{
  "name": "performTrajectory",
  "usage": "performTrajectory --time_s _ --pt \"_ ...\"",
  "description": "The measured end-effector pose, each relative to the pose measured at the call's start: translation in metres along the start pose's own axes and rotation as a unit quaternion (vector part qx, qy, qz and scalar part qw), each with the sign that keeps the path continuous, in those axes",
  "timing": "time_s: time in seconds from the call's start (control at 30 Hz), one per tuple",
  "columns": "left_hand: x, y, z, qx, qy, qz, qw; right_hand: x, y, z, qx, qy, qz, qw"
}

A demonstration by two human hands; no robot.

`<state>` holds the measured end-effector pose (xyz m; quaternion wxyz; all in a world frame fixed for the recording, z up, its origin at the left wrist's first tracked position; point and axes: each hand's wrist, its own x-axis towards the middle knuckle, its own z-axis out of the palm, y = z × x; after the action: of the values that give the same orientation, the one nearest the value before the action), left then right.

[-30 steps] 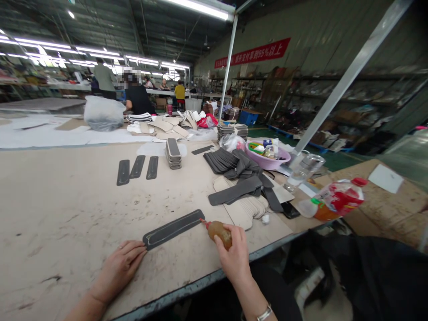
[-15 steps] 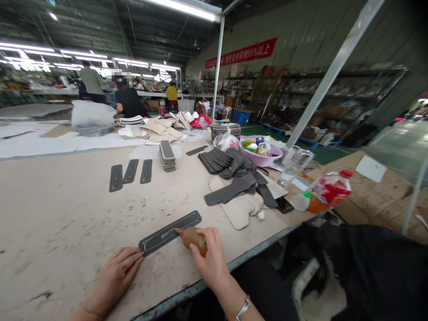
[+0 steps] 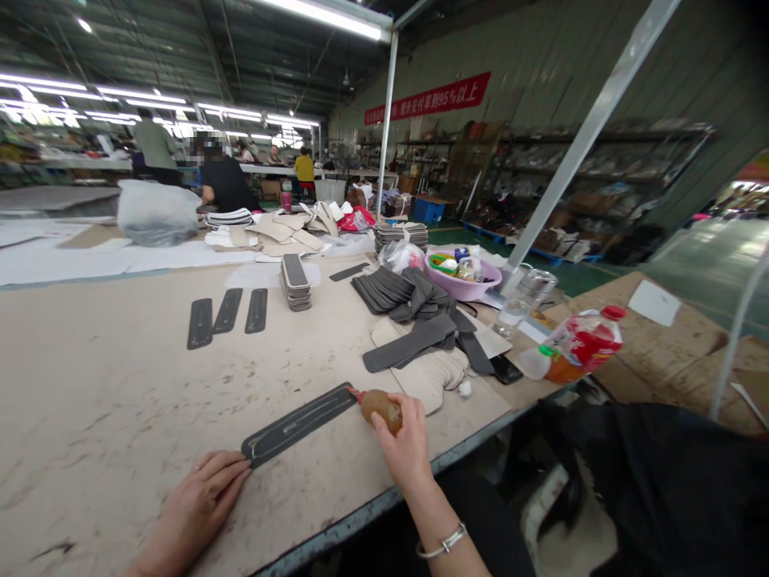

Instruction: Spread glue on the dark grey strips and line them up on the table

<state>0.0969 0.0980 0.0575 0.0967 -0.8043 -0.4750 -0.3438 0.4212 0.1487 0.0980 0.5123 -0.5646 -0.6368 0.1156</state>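
"Take the long dark strip [image 3: 297,425] as the clock's centre. Where's the room?"

"On the table [image 3: 120,401]: its stained top stretches wide from nine to eleven, reaching three small dark pieces [image 3: 228,311]. The near edge slants from six toward three, the right forearm crossing it. A heap of dark strips [image 3: 429,298] crowds two o'clock."

"And the hands?"

"The left hand [image 3: 207,490], at eight, has its fingertips on the strip's near end. The right hand [image 3: 404,439], at three, is wrapped around a brown bottle [image 3: 377,410]."

"What's hard to see?"

"The heap partly covers pale pieces [image 3: 448,370]. The frame's bottom cuts both forearms. The right hand hides the bottle's back. The left fingers' undersides are hidden: pinching or pressing, I can't tell. Nor whether the red nozzle [image 3: 359,395] touches the strip's far end."
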Motion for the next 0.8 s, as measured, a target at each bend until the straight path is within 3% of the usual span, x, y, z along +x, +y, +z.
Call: performTrajectory --time_s 0.27,0.47,0.57,0.7,0.8 --pt "0.000 0.006 0.000 -0.003 -0.019 -0.022 1.000 -0.008 -0.003 -0.021 -0.028 -0.009 0.009 1.000" --pt "-0.002 0.008 0.000 -0.003 -0.032 -0.034 0.999 -0.015 -0.004 -0.010 0.062 -0.066 0.061 0.994" --pt "-0.004 0.017 0.002 0.022 -0.055 -0.047 0.997 -0.018 -0.001 -0.005 0.169 -0.061 0.144 0.973" --pt "-0.004 0.025 0.011 0.042 -0.103 -0.101 0.989 -0.013 0.011 0.000 0.279 -0.029 0.267 0.922" --pt "0.004 0.018 -0.003 0.025 -0.145 -0.196 0.969 -0.007 0.021 0.001 0.328 -0.011 0.299 0.896"
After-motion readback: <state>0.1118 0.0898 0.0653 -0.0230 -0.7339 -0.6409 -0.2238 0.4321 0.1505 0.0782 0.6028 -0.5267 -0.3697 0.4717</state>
